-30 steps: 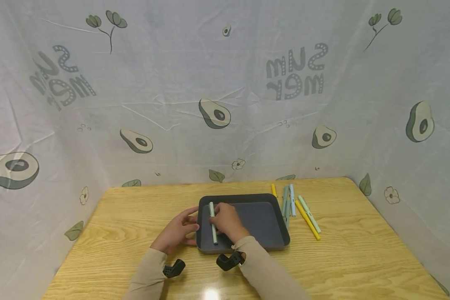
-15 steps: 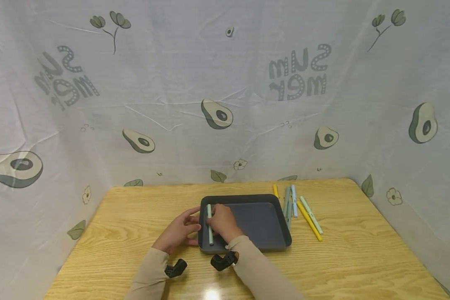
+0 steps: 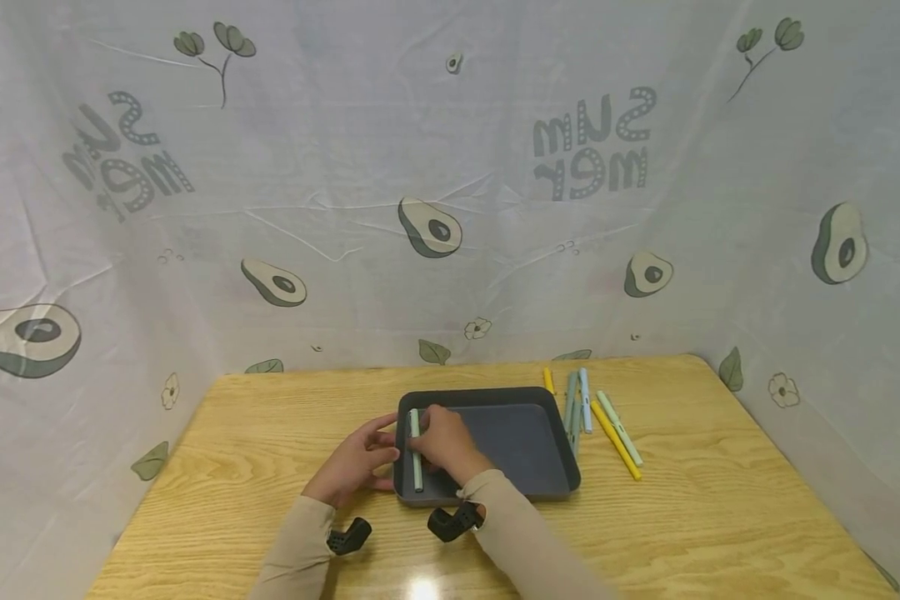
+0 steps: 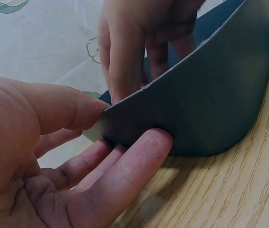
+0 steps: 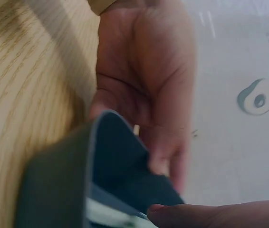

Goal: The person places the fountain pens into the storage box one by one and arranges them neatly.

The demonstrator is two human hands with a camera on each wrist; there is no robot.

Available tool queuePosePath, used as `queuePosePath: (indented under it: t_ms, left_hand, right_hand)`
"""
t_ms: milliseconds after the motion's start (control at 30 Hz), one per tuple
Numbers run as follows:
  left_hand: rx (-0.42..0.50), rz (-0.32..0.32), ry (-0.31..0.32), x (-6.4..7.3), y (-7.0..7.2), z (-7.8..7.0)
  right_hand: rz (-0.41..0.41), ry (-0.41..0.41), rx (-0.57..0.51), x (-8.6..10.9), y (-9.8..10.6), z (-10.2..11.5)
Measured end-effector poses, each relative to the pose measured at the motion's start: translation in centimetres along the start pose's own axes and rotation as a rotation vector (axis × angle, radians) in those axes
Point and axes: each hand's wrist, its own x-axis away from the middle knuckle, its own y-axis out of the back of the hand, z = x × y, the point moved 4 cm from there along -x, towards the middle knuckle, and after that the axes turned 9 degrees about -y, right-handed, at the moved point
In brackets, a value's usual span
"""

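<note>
At the left end of the dark grey tray (image 3: 521,450), my right hand (image 3: 453,446) pinches a pale green pen (image 3: 417,473) between thumb and fingers. The pen lies lengthwise beside the tray's left wall; whether it touches the floor, I cannot tell. In the right wrist view, the pale pen (image 5: 108,214) shows blurred below my right thumb (image 5: 196,216). My left hand (image 3: 354,460) is at the tray's left outer side. In the left wrist view, its fingertips (image 4: 158,140) touch the outer wall and rim, with the fingers loosely extended.
Right of the tray lie a yellow pen (image 3: 617,440), a pale green pen (image 3: 621,429), a light blue pen (image 3: 586,402) and two grey-green pens (image 3: 571,400). Another yellow pen (image 3: 548,381) sits behind the tray's corner. A printed cloth (image 3: 360,292) hangs behind the wooden table (image 3: 285,417).
My right hand has shifted slightly left with the pale green pen. The pen has straightened and now lies closer to the tray's left wall. My left hand has stayed in place.
</note>
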Motion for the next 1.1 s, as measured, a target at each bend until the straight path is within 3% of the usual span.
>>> queuePosePath:
  t_ms: [233, 367, 467, 567, 767, 933, 1100]
  left_hand:
    - [-0.004, -0.007, 0.014, 0.1, -0.1, -0.1]
    - [-0.023, -0.013, 0.017, 0.0, -0.2, -0.3]
    - [-0.025, -0.019, 0.018, 0.0, -0.2, -0.3]
    - [-0.02, -0.02, 0.018, 0.1, 0.0, -0.1]
    - [-0.013, -0.023, 0.008, 0.2, 0.2, 0.2]
    - [-0.011, -0.021, 0.008, 0.2, 0.1, 0.2]
    - [-0.008, -0.012, 0.009, 0.0, -0.1, 0.1]
  right_hand:
    - [-0.055, 0.171, 0.142, 2.3, 5.3, -0.5]
    - [-0.195, 0.263, 0.225, 3.2, 9.9, -2.1]
    - [-0.282, 0.282, 0.251, 3.3, 13.6, -3.9]
    - [-0.315, 0.259, 0.266, 3.0, 17.3, -6.5]
    - [-0.267, 0.151, 0.293, 1.7, 22.7, -12.8]
    - [-0.174, 0.048, 0.314, 1.0, 24.4, -17.5]
    - [-0.064, -0.027, 0.296, 1.1, 24.3, -19.7]
